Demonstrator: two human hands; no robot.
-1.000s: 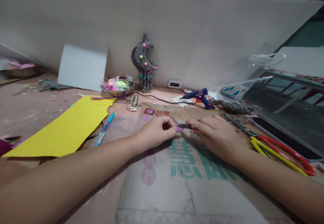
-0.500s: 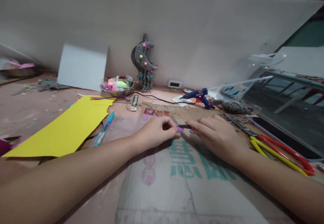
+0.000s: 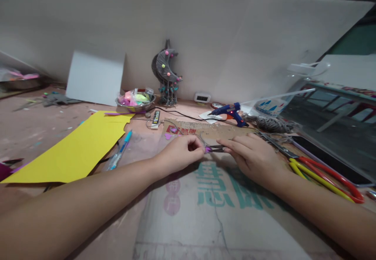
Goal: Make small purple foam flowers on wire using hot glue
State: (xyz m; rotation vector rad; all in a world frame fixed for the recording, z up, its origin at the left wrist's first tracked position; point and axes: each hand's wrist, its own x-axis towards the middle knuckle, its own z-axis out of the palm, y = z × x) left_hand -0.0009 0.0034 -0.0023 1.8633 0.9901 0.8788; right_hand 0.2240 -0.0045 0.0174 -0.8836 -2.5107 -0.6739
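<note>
My left hand is closed in a pinch over the cardboard sheet, gripping a small purple piece at its fingertips. From the right, my right hand holds small dark scissors, their handles hidden by the fingers. The thin blades are parted and reach the purple piece. A few purple cut-outs lie on the cardboard beyond my left hand, beside a thin grey cord.
A blue glue gun with a lit red light stands behind, its black cable running left. Red-and-yellow-handled scissors and a phone lie right. Yellow paper, a blue pen, a bowl and a moon ornament are also around.
The scissors' blades, close together before, are now spread apart at the purple piece. My right hand's fingers have opened slightly; my left hand has stayed nearly still.
</note>
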